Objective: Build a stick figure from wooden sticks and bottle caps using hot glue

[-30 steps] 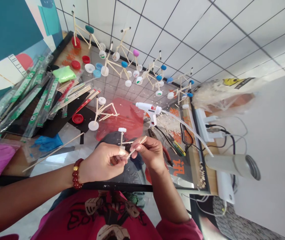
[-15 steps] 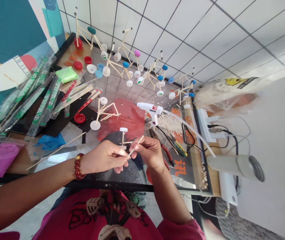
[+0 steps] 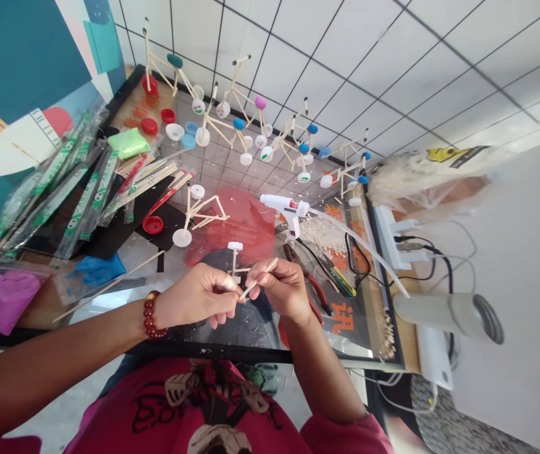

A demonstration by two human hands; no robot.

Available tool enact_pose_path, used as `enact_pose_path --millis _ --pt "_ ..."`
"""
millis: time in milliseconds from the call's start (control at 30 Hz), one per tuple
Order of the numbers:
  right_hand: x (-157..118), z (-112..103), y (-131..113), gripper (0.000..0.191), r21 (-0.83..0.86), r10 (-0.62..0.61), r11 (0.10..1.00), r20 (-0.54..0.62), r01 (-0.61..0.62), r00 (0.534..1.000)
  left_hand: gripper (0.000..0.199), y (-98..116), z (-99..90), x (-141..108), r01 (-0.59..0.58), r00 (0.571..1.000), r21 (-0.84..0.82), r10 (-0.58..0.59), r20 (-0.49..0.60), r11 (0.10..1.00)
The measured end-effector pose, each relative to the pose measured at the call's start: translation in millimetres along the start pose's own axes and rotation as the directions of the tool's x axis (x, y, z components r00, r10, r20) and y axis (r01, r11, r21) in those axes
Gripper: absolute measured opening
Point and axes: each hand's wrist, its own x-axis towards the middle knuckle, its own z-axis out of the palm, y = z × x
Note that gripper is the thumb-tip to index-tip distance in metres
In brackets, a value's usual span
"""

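A short wooden stick (image 3: 259,279) slants between my two hands near the table's front edge. My left hand (image 3: 206,295) pinches its lower end between thumb and fingers. Around its upper part my right hand (image 3: 282,289) closes with thumb and fingertips. Just beyond my hands stands a small stick piece with a white cap (image 3: 234,246) on top; its lower part is partly hidden by my fingers. To its left on the table is a partly built stick frame (image 3: 204,214) with white round caps.
A white glue gun (image 3: 289,211) lies beyond my right hand, near pliers (image 3: 315,290) and a cutter. Several finished stick models line the back edge. Wrapped chopsticks (image 3: 81,189), bottle caps and clay packets lie left. A grey-white cylinder (image 3: 433,310) is at right.
The stick has tilted slightly and its upper end has shifted right. My left hand's fingers have moved a little left, and the view has shifted slightly.
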Motion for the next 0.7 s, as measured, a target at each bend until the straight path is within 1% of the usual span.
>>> enact_pose_path --millis 133,233,300,367,467,533,567,633,667,700 --pt "2 2 -2 0.024 0.052 -0.048 0.998 0.035 0.046 0.998 0.012 -1 -0.4 2 0.025 0.996 -0.172 -0.010 0.085 0.985" --pt "2 2 -2 0.025 0.090 -0.062 0.994 0.073 0.056 0.995 0.017 -6 1.0 3 0.077 0.991 -0.306 -0.038 0.132 0.949" --pt "2 1 -3 0.020 0.114 -0.082 0.991 0.081 0.072 0.993 0.018 -8 2.3 4 0.094 0.988 -0.349 -0.044 0.148 0.932" --pt "2 0 -3 0.017 0.111 -0.104 0.989 0.059 0.097 0.993 0.020 -9 3.3 4 0.081 0.988 -0.368 -0.026 0.152 0.926" --pt "3 -1 -2 0.017 0.085 -0.113 0.990 0.020 0.110 0.993 0.024 -8 3.9 5 0.055 0.988 -0.372 0.003 0.155 0.927" --pt "3 -2 -1 0.017 0.065 -0.111 0.992 0.007 0.111 0.994 0.024 -7 3.9 5 0.031 0.992 -0.309 0.009 0.126 0.951" --pt "3 -2 0 0.016 0.049 -0.111 0.993 0.005 0.111 0.994 0.023 -7 3.8 5 0.014 0.995 -0.245 0.010 0.097 0.969" --pt "2 -2 2 0.013 0.001 -0.124 0.992 -0.004 0.124 0.992 0.021 -8 3.1 4 -0.035 0.999 -0.060 0.036 0.023 0.998" --pt "1 -3 2 0.011 -0.038 -0.143 0.989 -0.009 0.143 0.990 0.022 -9 2.5 3 -0.083 0.996 0.061 0.084 -0.022 0.995" --pt "0 -3 1 0.010 -0.088 -0.177 0.981 -0.013 0.175 0.984 0.025 -10 1.7 2 -0.152 0.984 0.196 0.168 -0.066 0.969"
